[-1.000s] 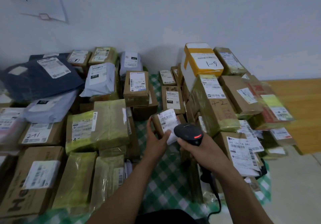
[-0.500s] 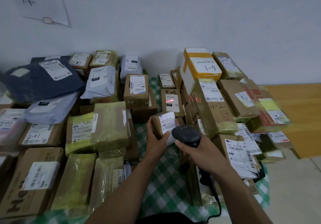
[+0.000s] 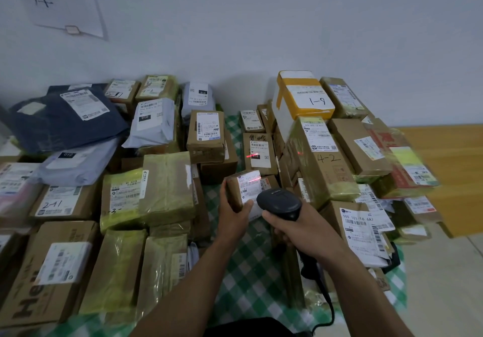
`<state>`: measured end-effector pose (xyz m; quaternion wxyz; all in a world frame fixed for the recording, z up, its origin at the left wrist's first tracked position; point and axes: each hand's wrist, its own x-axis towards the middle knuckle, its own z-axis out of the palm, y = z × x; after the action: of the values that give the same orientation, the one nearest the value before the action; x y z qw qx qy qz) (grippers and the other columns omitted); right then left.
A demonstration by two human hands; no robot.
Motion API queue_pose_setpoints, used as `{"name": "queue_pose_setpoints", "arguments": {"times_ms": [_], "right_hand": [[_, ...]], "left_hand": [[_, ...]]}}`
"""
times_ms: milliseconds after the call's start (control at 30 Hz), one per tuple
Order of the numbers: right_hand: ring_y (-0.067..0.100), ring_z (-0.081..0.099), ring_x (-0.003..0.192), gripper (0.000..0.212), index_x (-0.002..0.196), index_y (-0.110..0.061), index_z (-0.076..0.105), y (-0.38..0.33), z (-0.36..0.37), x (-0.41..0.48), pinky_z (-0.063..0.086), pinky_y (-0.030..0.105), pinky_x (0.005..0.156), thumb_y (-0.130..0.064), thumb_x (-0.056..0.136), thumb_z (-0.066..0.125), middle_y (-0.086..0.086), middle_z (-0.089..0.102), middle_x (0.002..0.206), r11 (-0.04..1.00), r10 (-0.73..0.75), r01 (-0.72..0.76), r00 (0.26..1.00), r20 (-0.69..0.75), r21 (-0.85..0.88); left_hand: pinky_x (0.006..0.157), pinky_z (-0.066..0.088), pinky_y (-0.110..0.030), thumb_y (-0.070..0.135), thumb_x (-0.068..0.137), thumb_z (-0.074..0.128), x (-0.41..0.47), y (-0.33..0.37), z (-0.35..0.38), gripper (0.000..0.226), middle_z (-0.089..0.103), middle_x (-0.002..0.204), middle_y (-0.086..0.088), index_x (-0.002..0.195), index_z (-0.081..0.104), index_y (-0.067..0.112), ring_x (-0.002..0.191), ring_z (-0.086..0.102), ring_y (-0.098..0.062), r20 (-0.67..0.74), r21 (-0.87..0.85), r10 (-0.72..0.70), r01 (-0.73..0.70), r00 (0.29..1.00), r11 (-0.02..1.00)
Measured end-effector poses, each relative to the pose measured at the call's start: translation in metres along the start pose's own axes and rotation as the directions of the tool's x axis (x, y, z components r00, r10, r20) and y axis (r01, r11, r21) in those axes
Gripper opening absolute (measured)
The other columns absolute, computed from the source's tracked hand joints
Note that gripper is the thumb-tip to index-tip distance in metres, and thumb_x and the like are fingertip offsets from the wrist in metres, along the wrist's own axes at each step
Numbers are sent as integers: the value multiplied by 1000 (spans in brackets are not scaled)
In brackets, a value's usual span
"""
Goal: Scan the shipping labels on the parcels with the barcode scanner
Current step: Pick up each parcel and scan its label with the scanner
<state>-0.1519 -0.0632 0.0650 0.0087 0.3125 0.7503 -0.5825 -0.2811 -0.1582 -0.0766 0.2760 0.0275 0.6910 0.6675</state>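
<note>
My left hand (image 3: 234, 212) grips a small brown parcel (image 3: 235, 187) from its left side and tilts its white shipping label (image 3: 248, 186) toward me. My right hand (image 3: 295, 228) is closed around the handle of a black barcode scanner (image 3: 278, 203), whose head sits just right of and below that label. A red scan line falls across the top of the held label. The same red light also lands on the label of the upright box behind (image 3: 258, 153) and on the tall box marked 4-2 (image 3: 322, 159). The scanner's cable (image 3: 326, 302) hangs down by my right forearm.
Many labelled parcels are heaped on a green checked cloth (image 3: 245, 276): brown boxes and grey and navy mailers on the left (image 3: 65, 119), a taller stack with a yellow-taped box marked 1-9 (image 3: 305, 99) on the right. A white wall stands behind; wooden flooring lies at far right.
The red scan line has dropped from the box behind onto the held parcel's label. My hands stay close together, and the camera view has tilted up slightly.
</note>
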Motion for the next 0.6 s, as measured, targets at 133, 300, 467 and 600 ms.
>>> {"name": "queue_pose_setpoints", "arguments": {"times_ms": [133,300,467,600], "right_hand": [[0,65,79,42,124,-43,64,0,-1,-1,49,21,70,-52,85,79,-16,71,84,1000,7,-7,1000,-3,-12],[-4,65,61,35,123,-37,67,1,-9,-2,49,16,56,-41,90,79,-8,78,87,999,25,-22,998,-57,43],[6,61,58,24,115,-27,66,13,-21,3,48,18,54,-36,94,75,-9,66,68,998,58,-49,982,-178,50],[8,62,62,30,122,-31,63,23,-20,8,50,23,56,-33,95,76,-8,68,71,994,98,-88,980,-173,66]], "left_hand": [[108,50,-54,23,94,76,1,-1,0,93,47,156,-5,155,14,56,137,52,-25,10,-14,-13,13,1000,1000],[104,52,-46,13,97,71,-3,-3,-3,92,47,153,-2,159,13,47,134,51,-23,40,-76,-28,31,999,997],[103,54,-51,16,98,69,-15,-23,-6,76,55,137,6,154,25,43,126,59,-23,190,-5,-162,166,968,986],[104,53,-55,19,97,67,-13,-52,-5,65,61,140,-1,151,35,35,125,61,-25,212,131,-285,262,935,956]]}}
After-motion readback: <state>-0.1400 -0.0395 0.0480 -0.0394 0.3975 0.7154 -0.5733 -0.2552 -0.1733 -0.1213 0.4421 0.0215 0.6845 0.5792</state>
